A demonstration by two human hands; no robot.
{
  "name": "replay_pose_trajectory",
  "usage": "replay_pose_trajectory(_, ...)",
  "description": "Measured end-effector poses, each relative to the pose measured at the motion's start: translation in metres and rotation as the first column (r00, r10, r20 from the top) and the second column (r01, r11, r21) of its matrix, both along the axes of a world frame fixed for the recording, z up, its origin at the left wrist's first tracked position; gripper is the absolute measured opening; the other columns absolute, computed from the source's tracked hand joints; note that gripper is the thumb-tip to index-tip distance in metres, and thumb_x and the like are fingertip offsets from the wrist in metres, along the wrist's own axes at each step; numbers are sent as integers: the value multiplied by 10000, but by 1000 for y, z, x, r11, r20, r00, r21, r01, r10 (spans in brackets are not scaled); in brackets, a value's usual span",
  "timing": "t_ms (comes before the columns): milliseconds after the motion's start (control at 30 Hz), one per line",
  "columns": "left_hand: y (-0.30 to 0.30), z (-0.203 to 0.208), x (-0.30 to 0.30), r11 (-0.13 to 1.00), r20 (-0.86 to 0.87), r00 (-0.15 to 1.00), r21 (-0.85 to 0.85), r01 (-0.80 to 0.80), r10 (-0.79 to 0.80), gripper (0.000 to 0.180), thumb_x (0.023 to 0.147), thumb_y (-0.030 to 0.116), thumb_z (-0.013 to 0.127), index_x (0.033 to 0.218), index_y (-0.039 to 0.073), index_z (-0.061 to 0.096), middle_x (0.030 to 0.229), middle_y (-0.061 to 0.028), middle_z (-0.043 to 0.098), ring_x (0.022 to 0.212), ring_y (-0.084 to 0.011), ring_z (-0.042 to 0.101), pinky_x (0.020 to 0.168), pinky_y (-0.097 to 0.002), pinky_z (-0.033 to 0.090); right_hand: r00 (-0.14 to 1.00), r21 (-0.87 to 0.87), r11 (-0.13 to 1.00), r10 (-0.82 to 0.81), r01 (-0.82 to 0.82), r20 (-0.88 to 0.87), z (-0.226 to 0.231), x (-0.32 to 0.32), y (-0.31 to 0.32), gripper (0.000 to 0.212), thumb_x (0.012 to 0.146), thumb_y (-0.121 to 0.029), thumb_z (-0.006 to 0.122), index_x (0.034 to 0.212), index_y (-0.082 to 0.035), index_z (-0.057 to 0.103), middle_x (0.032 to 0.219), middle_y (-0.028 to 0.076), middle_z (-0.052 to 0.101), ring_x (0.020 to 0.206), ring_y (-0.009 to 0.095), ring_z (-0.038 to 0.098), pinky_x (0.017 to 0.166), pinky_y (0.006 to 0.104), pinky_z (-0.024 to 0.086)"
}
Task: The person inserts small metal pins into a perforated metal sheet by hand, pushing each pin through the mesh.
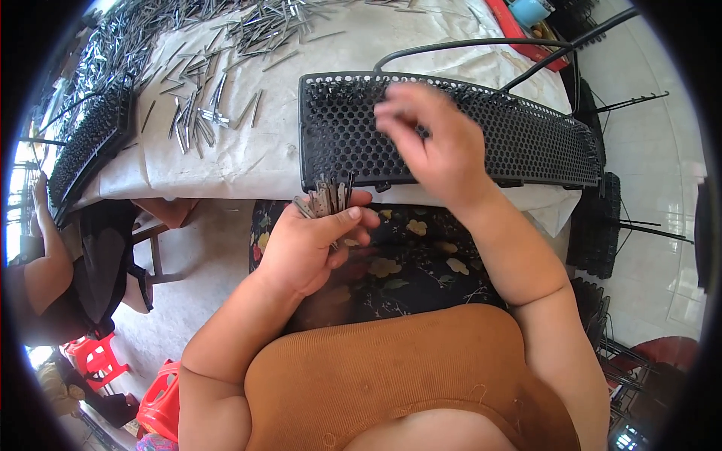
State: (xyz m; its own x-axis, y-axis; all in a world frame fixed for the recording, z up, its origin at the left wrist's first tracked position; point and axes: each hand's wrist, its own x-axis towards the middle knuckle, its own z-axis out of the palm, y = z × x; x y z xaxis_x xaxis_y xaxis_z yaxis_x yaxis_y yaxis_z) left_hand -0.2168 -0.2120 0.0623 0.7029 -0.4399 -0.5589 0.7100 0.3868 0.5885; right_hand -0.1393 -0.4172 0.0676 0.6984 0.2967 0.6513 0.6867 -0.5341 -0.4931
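Observation:
My left hand (304,244) is closed around a bundle of thin flat metal strips (325,197), whose ends fan out above the thumb. It is just below the front edge of a long black rack (519,139) with a honeycomb of holes. Over the rack's left half hovers my right hand (444,146), slightly blurred. Its thumb and fingers are drawn together in a pinch, and whatever they hold, if anything, is too small or hidden to make out. Small dark pieces stand in some holes along the rack's far side.
Loose metal strips (197,120) lie scattered over the pale table cover (256,161), heaped at the far left. Another black rack (98,139) is near a co-worker's arm (49,244). Red stools (159,398) stand at lower left; more black racks (598,225) hang at right.

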Motion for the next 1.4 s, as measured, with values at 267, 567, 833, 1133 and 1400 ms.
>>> replay_pose_trajectory(267, -3, -3, -1, 1000, -57, 998, -2, -19, 19, 273, 945, 36, 622, 1212, -18, 597, 1026, -127, 702, 842, -177, 668, 580, -265, 513, 987, 77, 995, -46, 59, -152, -10, 33, 10, 280, 869, -2, 713, 1043, -61, 501, 876, 71, 722, 837, 159, 735, 705, 264, 573)
replay_pose_trajectory(567, -6, -2, -1, 1000, -46, 999, 6, -27, 27, 263, 958, 42, 580, 1207, -43, 582, 1004, -148, 692, 809, -190, 662, 591, -280, 545, 990, -83, 994, -62, 73, 123, -7, 39, 7, 122, 851, -94, 698, 903, -29, 610, 838, 120, 657, 705, 335, 618, 659, 405, 520)
replay_pose_trajectory(833, -1, -6, -3, 998, 86, 995, -32, -56, 58, 205, 990, 107, 559, 1156, -1, 614, 991, -131, 705, 746, -147, 651, 479, -248, 497, 775, 215, 976, 160, -32, -612, 20, -23, 19, 203, 771, -138, 780, 904, -5, 706, 824, 79, 678, 666, 173, 628, 634, 308, 509)
replay_pose_trajectory(1133, 1, -13, -2, 984, -43, 997, -172, 56, -64, 227, 1013, 157, 547, 1193, 25, 588, 936, -112, 680, 621, -107, 523, 450, -207, 367, 917, 208, 962, -83, 176, -390, 7, 20, 2, 189, 837, -14, 747, 953, -37, 600, 797, 28, 678, 728, 85, 630, 666, 232, 507)
replay_pose_trajectory(1400, -9, 1, -4, 995, -54, 994, 11, -99, 99, 230, 986, 93, 543, 1179, -29, 567, 1042, -181, 687, 797, -191, 646, 563, -277, 523, 962, -120, 985, -87, 121, 259, -9, 39, -3, 137, 786, -80, 747, 882, -54, 652, 799, 94, 653, 705, 316, 600, 660, 387, 515)
